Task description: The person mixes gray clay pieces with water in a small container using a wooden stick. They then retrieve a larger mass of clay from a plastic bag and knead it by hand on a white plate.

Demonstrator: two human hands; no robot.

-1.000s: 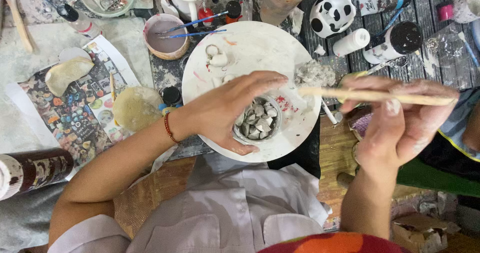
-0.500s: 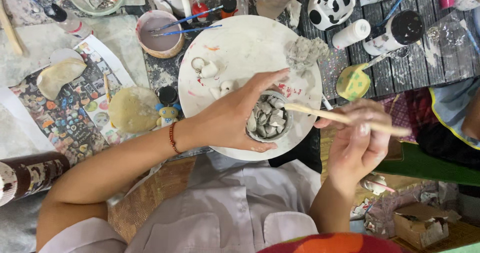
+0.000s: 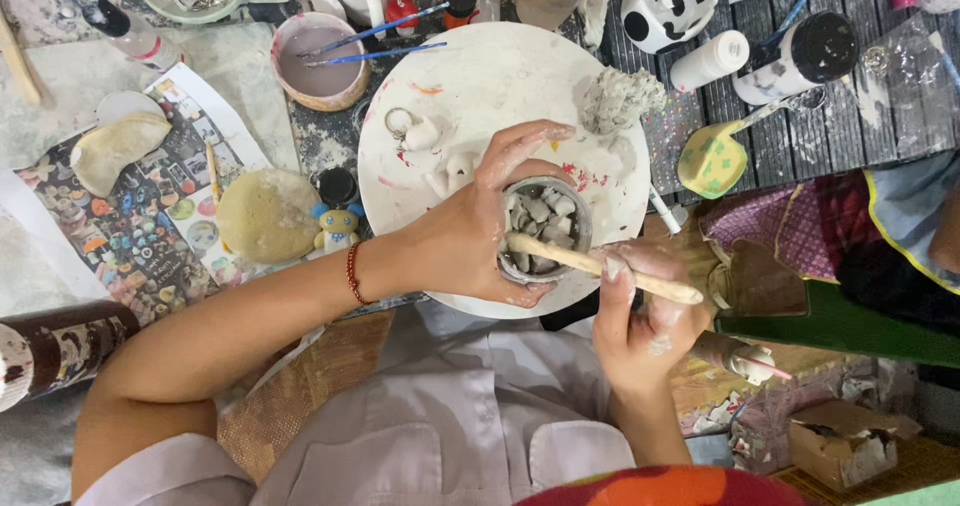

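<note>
A small grey clay cup point(image 3: 545, 228) sits on a round white board point(image 3: 480, 96), its inside lined with small clay pieces. My left hand point(image 3: 470, 236) wraps around the cup from the left and steadies it. My right hand point(image 3: 635, 316), smeared with clay, grips a wooden stick point(image 3: 600, 266) whose tip rests inside the cup. A lump of grey clay point(image 3: 618, 98) lies on the board's far right side. Small pale clay pieces point(image 3: 420, 134) lie on the board to the left of the cup.
A bowl of murky water point(image 3: 318, 66) with two blue brushes stands far left of the board. A flat tan clay disc point(image 3: 266, 216) and a small figurine point(image 3: 338, 228) lie on printed paper. A black-and-white mug point(image 3: 665, 1), white bottles point(image 3: 710, 58) and a yellow sponge point(image 3: 712, 161) crowd the right.
My right hand has come down and left, bringing the stick's tip from above the cup's rim into the cup. My left hand has kept its hold on the cup.
</note>
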